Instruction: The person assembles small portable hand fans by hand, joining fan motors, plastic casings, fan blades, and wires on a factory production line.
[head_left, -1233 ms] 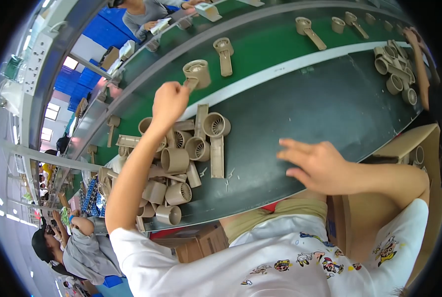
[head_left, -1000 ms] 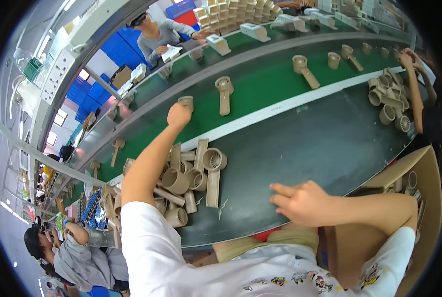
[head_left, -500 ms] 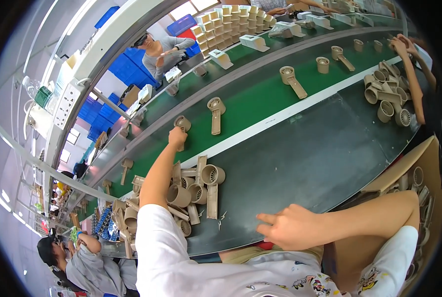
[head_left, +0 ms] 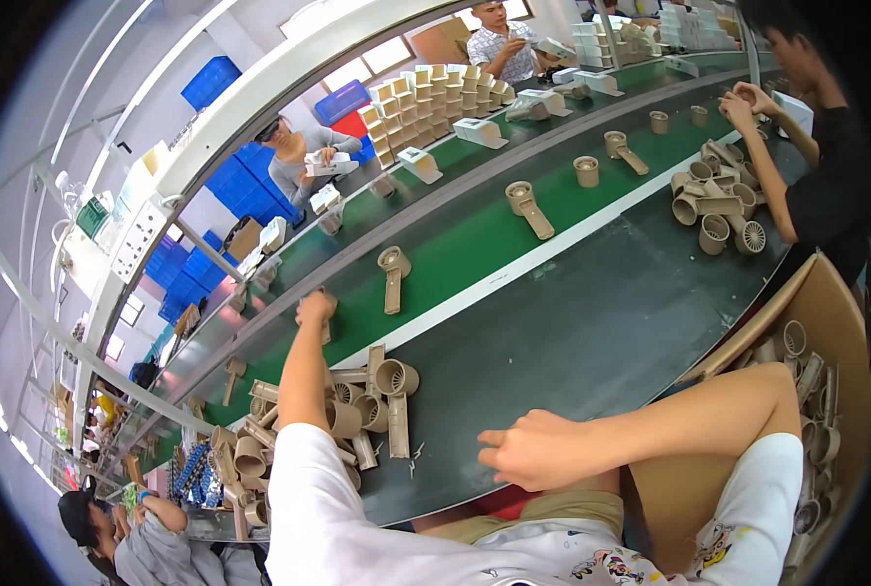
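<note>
My left hand (head_left: 315,309) reaches out over the green conveyor belt (head_left: 465,264), its fingers closed round a beige plastic part (head_left: 327,327) that they mostly hide. Just right of it on the belt lies a beige fan-like housing (head_left: 393,276), a round cup with a flat handle. Below my left forearm, a pile of similar beige housings (head_left: 397,377) rests on the dark table. My right hand (head_left: 538,449) hovers near the table's front edge, fingers loosely bent and the index finger partly stretched out. Nothing shows in it.
More housings (head_left: 530,210) lie spaced along the belt. A cardboard box (head_left: 836,293) with beige parts stands at my right. Beside another pile (head_left: 714,200), a co-worker in black (head_left: 831,176) has both hands raised. Other people sit across the belt and at the left.
The view has turned slightly, so things sit lower and further left. My left hand stays on the beige part at the belt; the person across now holds a white box.
</note>
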Demonstrator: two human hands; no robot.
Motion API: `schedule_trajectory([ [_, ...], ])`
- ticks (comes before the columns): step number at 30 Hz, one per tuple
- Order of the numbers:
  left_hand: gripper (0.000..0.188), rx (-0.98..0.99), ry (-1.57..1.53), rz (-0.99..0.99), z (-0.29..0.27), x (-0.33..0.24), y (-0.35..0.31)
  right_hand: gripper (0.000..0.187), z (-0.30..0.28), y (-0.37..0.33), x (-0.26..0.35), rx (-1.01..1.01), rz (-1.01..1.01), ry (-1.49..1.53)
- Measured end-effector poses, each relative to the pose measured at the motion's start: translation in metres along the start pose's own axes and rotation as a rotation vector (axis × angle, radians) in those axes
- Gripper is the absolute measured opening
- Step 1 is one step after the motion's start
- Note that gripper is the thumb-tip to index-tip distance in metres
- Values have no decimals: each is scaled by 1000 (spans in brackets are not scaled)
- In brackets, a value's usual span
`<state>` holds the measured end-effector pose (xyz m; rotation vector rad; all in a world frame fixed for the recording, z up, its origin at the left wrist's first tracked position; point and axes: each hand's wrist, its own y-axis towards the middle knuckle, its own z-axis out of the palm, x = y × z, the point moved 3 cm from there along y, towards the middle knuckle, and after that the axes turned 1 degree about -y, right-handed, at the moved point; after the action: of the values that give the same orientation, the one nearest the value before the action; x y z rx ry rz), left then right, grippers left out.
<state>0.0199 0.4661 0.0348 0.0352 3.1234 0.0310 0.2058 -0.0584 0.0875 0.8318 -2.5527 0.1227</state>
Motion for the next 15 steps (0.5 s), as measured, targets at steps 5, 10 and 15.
schedule_trajectory([
  [5, 49, -85, 54, 158, -73, 0, -19, 25, -1, 0, 7, 44, -45, -14],
  [10, 48, -42, 79, 724, -109, -54, -148, 25, -3, -5, 8, 35, -40, -5],
  [15, 42, 165, 112, 922, -106, -23, -233, 17, -8, -7, 11, -34, -41, 9],
])
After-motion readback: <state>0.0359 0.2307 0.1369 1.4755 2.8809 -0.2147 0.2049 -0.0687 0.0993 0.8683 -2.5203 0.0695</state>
